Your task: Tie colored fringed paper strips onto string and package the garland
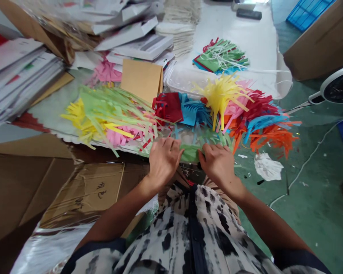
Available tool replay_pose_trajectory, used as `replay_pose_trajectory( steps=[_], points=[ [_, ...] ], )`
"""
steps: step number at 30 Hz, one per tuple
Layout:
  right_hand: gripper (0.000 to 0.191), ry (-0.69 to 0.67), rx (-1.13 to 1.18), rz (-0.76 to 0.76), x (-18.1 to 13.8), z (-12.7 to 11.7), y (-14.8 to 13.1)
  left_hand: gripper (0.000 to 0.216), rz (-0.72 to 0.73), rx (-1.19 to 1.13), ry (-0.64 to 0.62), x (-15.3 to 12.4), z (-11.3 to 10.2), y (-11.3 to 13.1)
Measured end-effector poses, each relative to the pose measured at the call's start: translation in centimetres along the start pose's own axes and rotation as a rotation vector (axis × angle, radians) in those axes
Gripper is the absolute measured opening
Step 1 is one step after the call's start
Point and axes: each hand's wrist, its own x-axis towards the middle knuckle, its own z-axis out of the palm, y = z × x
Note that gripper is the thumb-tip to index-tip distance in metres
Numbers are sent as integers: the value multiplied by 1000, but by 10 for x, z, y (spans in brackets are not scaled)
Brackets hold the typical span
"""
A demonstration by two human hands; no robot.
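Observation:
Both of my hands are at the near edge of the table, on a strip of green tissue paper (pixel 190 153) stretched between them. My left hand (pixel 164 158) is closed on its left end, the thumb pointing inward. Closed on the right end is my right hand (pixel 218 161), with its fingertips partly hidden. Just beyond them lie a folded red fringed tissue piece (pixel 171 106) and a blue fringed one (pixel 193 112). Yellow-green fringed tissue (pixel 103 106) is heaped to the left. On the right are yellow (pixel 223 93), crimson (pixel 258 104) and orange (pixel 274 139) fringes.
Behind the fringes stand a clear plastic tub (pixel 188 78) and a brown card envelope (pixel 141 78). Stacks of white packets (pixel 20 76) fill the left. Cardboard boxes (pixel 94 190) sit below the table's left side. A fan (pixel 340 85) is at the right, with crumpled white paper (pixel 268 167) on the floor.

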Motion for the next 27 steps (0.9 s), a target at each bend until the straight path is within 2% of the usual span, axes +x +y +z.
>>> replay_pose_trajectory(
  steps=[2,3,4,6,8,10,15,18,21,23,27],
  points=[
    [23,43,-21,-5,-1,-2,2,14,172,-3,130,2,4,-4],
    [18,85,-30,-12,-3,-3,4,13,265,-19,154,3,5,-6],
    [12,139,-31,-31,-5,-5,6,15,346,-39,144,4,6,-9],
    [20,246,4,-135,-12,-7,9,21,442,-72,67,6,6,-13],
    [30,285,74,-297,-21,-8,11,23,455,-95,1,6,4,-16],
    [31,255,126,-405,-30,-6,11,24,476,-138,-19,3,2,-18],
    [36,185,122,-433,-46,-1,27,36,541,-225,-65,-11,3,-27],
    [34,234,99,-460,-54,-9,51,45,515,-283,-133,-16,6,-34],
    [23,298,71,-376,-61,-21,61,46,505,-301,-143,-17,7,-36],
    [24,310,88,-345,-61,-23,53,44,512,-283,-132,-15,6,-35],
    [33,231,180,-419,-51,-12,22,39,491,-278,-184,-14,0,-31]
  ],
)
